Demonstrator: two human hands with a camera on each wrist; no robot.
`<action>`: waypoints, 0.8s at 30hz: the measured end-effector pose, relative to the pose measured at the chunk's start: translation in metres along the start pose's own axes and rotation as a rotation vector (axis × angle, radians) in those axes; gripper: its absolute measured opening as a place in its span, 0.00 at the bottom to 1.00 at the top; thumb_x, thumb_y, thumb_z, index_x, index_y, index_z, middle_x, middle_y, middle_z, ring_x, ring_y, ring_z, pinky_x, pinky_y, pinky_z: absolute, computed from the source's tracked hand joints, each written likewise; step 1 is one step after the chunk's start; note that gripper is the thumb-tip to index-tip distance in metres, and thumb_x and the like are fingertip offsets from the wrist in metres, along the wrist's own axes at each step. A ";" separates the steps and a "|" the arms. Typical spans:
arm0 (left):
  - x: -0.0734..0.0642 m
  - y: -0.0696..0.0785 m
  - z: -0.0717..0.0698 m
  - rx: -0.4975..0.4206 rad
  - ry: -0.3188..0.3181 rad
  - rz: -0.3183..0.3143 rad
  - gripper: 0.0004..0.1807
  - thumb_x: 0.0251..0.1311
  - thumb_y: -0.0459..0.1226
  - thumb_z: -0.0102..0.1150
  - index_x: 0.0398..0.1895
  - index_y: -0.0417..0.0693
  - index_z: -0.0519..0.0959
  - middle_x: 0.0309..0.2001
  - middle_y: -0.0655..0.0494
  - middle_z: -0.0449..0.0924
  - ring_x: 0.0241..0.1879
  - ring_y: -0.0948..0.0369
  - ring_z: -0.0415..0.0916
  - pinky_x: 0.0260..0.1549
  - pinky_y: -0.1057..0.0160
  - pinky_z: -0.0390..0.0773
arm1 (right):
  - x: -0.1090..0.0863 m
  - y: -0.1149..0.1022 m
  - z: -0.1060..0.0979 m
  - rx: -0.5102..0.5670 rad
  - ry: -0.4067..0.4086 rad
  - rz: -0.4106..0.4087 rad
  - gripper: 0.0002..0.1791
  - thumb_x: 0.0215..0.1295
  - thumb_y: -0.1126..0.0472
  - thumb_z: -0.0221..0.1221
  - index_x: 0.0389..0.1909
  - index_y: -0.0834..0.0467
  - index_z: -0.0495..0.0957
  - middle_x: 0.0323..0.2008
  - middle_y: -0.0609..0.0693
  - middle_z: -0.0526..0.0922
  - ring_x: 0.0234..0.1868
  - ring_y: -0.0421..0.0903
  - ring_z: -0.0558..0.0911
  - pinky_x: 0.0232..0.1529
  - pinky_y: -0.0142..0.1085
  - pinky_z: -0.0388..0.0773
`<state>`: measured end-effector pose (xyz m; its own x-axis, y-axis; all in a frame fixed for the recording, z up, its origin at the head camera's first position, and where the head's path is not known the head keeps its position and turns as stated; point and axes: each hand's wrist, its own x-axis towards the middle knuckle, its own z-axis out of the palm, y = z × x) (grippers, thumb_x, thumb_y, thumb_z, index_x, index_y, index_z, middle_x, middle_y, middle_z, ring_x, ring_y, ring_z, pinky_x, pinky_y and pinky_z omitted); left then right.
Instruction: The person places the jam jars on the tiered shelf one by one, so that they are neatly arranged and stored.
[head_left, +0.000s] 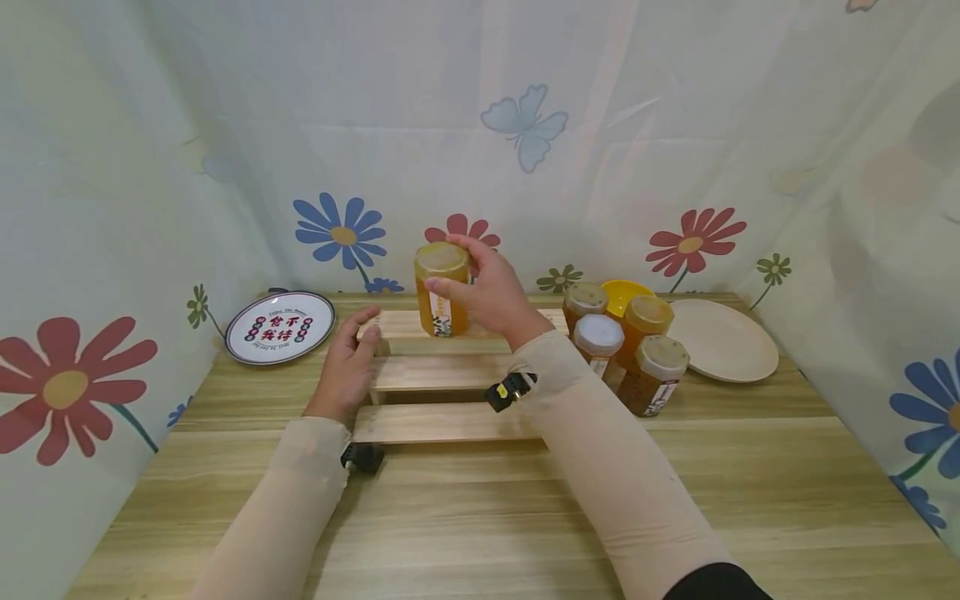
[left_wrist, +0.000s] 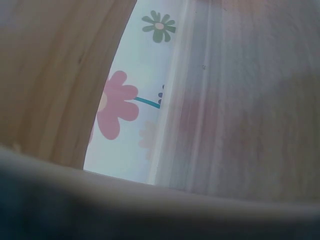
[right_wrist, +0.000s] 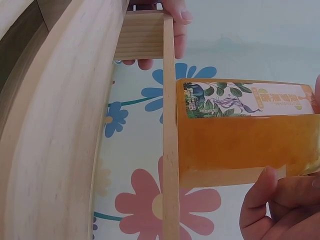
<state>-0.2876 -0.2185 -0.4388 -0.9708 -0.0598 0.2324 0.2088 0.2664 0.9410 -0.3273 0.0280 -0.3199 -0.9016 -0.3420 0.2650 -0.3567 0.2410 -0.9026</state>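
Head: right hand (head_left: 498,293) clamps thumb and fingers high on an amber jar (head_left: 437,307) at the wooden rack's (head_left: 442,372) top board. Left hand (head_left: 345,367) is curled round the rack's left end; holding firm should prevent sliding. Right forearm (head_left: 600,450) hides the right end.

Right wrist: base contact uncertain; keep jar square to board.

Left wrist: board (left_wrist: 55,75) blurred; fingers indistinguishable.

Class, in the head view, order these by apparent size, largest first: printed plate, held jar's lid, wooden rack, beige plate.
1. Wooden rack
2. Printed plate and beige plate: too alike to rank, the latter partly hidden
3. Held jar's lid
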 end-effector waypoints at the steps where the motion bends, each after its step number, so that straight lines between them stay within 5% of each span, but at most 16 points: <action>1: 0.000 0.000 0.000 0.001 -0.001 0.003 0.27 0.84 0.50 0.43 0.80 0.53 0.65 0.77 0.50 0.63 0.65 0.53 0.65 0.66 0.51 0.64 | 0.000 0.000 0.000 0.000 -0.001 -0.001 0.43 0.66 0.51 0.73 0.79 0.50 0.65 0.65 0.49 0.80 0.66 0.47 0.79 0.68 0.46 0.76; 24: 0.001 -0.001 0.000 0.011 0.006 -0.004 0.26 0.84 0.50 0.43 0.79 0.57 0.66 0.75 0.49 0.65 0.61 0.54 0.66 0.62 0.55 0.66 | 0.004 -0.004 0.006 -0.024 -0.005 0.027 0.44 0.66 0.50 0.74 0.80 0.47 0.65 0.70 0.48 0.77 0.69 0.48 0.77 0.69 0.46 0.76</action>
<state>-0.2887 -0.2185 -0.4399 -0.9709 -0.0664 0.2301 0.2036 0.2767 0.9391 -0.3277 0.0208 -0.3174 -0.9097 -0.3397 0.2390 -0.3383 0.2721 -0.9008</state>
